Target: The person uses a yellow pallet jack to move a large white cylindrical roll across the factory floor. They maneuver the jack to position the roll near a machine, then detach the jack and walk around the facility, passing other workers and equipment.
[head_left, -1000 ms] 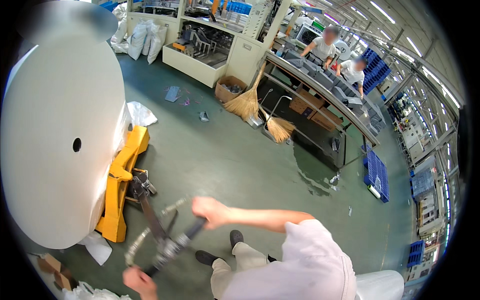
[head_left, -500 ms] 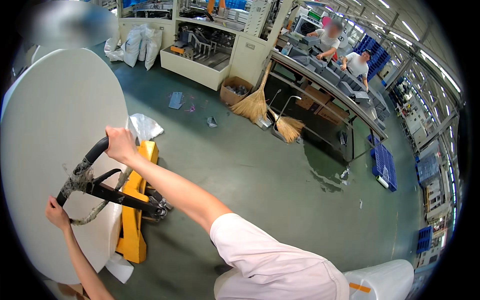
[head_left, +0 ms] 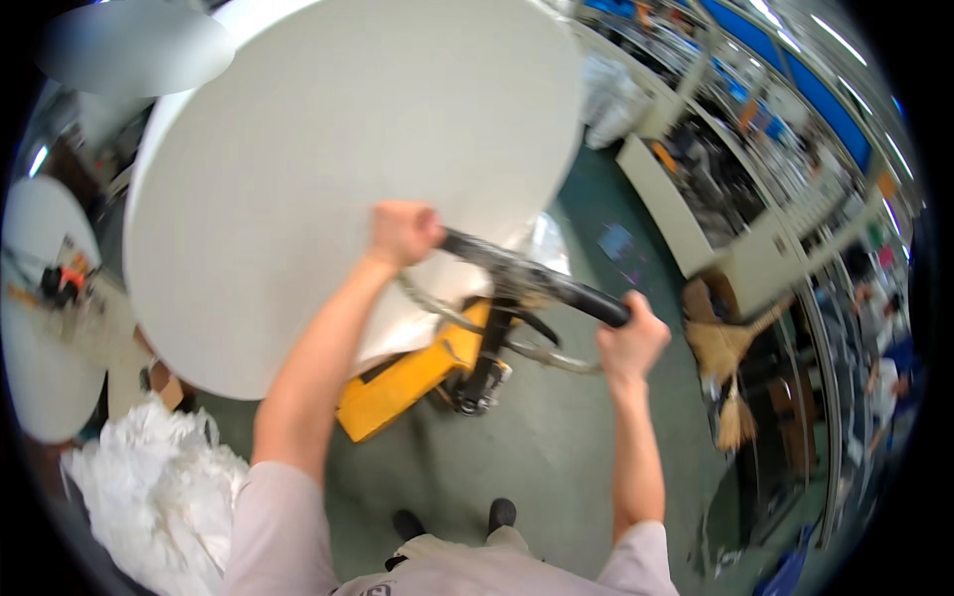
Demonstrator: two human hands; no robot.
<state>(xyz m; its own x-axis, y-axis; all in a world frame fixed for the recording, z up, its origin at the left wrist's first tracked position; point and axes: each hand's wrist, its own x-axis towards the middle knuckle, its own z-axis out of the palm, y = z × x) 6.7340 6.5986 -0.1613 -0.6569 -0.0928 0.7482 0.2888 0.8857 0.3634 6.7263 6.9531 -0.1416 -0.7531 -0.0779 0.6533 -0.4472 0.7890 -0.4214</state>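
Observation:
My left hand [head_left: 405,233] is closed round the left end of a black pallet jack handle [head_left: 517,273]. At its other end, my right hand [head_left: 634,338] grips the bar. Ragged clear wrap is wound about the middle of the handle and its lower loop. Below it shows the yellow body of the pallet jack [head_left: 412,387], with a dark shaft rising to the handle. A very large white roll [head_left: 348,149] stands just beyond, its round flat end facing me; it hides the jack's forks.
Crumpled white plastic [head_left: 159,497] is heaped at the lower left, and another white roll [head_left: 45,328] stands behind it. Straw brooms [head_left: 723,350] lean by a beige cabinet [head_left: 760,263] on the right. White sacks [head_left: 608,94] lie past the roll. Blurred people work at the far right.
My view has swung to the left, so the roll and jack now sit near the middle. Both hands keep their hold on the handle, which now lies across in front of me.

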